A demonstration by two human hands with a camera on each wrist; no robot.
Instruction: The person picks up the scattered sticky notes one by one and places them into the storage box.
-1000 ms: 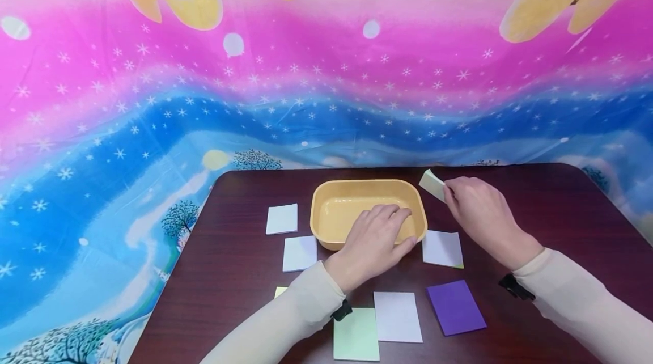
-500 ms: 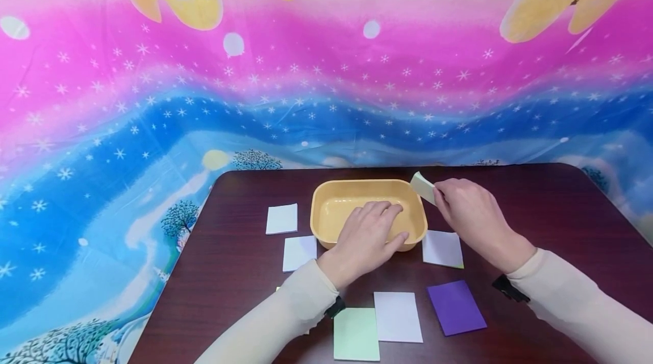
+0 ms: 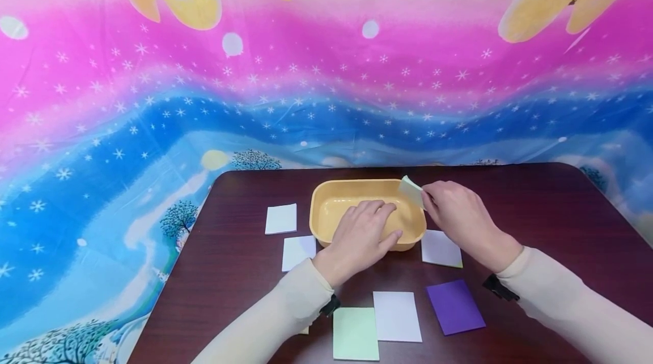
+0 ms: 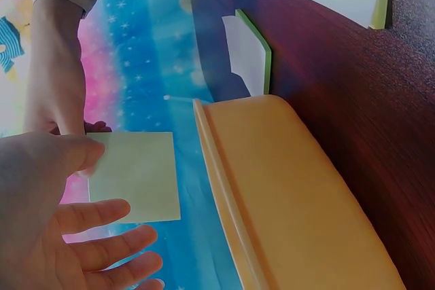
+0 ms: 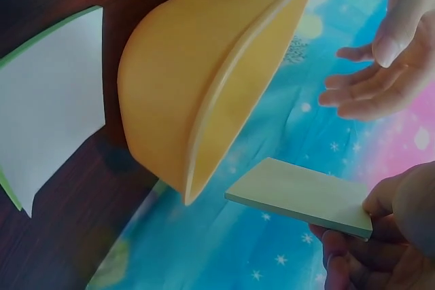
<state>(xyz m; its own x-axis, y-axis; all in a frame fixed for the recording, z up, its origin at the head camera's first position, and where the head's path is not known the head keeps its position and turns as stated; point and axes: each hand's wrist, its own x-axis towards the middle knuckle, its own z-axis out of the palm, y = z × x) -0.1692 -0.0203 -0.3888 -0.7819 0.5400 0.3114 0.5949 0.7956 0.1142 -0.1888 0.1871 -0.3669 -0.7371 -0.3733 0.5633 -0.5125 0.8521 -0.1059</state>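
My right hand (image 3: 459, 211) pinches a pale green sticky note pad (image 5: 302, 198) by one end, thumb on top and fingers beneath. The pad's free end reaches over the right rim of a yellow plastic box (image 3: 331, 183). Above the front of that box is my left hand (image 3: 359, 233), fingers spread and holding nothing. In the left wrist view the pad (image 4: 136, 178) appears past the left hand's fingers, and the box (image 4: 299, 188) lies to the right of them. The inside of the box that shows has no pad in it.
Around the box lie several sticky note pads: white ones (image 3: 281, 219) at left, a white one (image 3: 441, 249) at right, a purple one (image 3: 456, 307), a white one (image 3: 398, 316) and a light green one (image 3: 356, 334) in front. A patterned cloth (image 3: 316, 69) hangs behind the dark table (image 3: 551, 199).
My right hand has moved left with the green pad, from beside the box to over its right rim. The left hand has shifted slightly left.
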